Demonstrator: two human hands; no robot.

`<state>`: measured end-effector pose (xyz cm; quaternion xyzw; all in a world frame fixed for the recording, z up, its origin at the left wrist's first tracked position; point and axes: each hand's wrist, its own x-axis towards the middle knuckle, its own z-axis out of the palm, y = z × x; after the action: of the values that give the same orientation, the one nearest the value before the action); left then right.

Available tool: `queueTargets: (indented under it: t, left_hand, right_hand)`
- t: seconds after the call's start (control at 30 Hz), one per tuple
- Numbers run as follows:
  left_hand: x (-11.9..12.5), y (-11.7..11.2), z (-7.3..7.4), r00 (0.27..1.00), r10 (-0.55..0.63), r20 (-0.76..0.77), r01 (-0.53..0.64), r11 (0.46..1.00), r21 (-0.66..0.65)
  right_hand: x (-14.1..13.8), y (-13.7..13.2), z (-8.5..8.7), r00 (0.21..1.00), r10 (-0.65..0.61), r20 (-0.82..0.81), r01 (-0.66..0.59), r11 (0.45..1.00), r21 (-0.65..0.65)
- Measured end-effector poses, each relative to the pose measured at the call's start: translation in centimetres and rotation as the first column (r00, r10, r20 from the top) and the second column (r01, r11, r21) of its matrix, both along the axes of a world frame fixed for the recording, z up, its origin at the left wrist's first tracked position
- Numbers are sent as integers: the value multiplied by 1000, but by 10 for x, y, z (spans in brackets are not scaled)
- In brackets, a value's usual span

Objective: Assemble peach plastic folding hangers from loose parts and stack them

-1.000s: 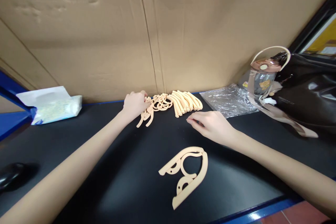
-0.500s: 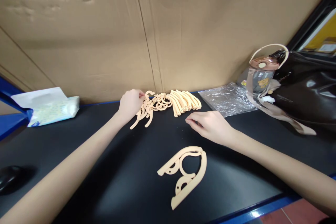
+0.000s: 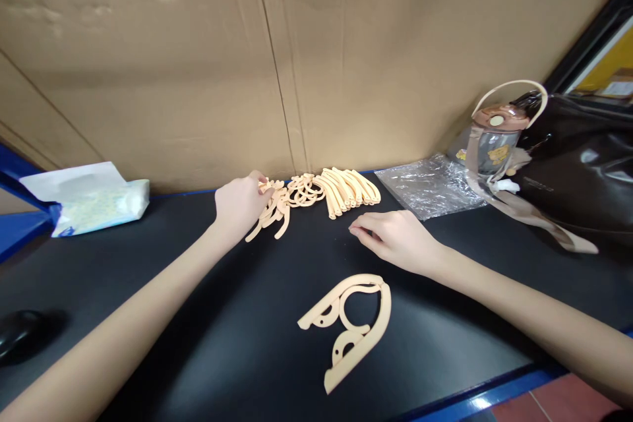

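A row of peach plastic folding hangers (image 3: 321, 192) lies at the back of the black table (image 3: 198, 316), against the cardboard wall. My left hand (image 3: 238, 206) reaches to the left end of that row and its fingers are closed on one hanger (image 3: 271, 214) there. My right hand (image 3: 395, 239) rests palm down on the table a little nearer to me, fingers loosely curled and holding nothing. One folded hanger (image 3: 349, 326) lies alone on the table in front of my right hand.
A clear plastic bag (image 3: 428, 186) lies right of the hanger row. A water bottle with a strap (image 3: 494, 138) and a dark brown bag (image 3: 578, 171) stand at the far right. A tissue pack (image 3: 93, 201) lies at the left, a black computer mouse (image 3: 22, 333) near the left edge.
My left hand has drawn slightly left and toward me with the end hanger, pulling it away from the row. My right hand has hardly moved.
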<state>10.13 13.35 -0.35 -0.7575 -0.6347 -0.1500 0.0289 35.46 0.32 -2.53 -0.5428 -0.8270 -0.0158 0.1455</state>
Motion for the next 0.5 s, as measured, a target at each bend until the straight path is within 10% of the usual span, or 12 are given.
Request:
queueTargets:
  t: [0.27, 0.5]
  left_hand:
    - [-4, -34, -37, 955, -271, -123, 285, 951, 121]
    - [-6, -10, -60, 973, -206, -101, 217, 970, 111]
  right_hand:
    - [1, 0, -1, 1000, 5, -10, -5, 1000, -8]
    - [2, -1, 0, 1000, 18, -24, -18, 1000, -3]
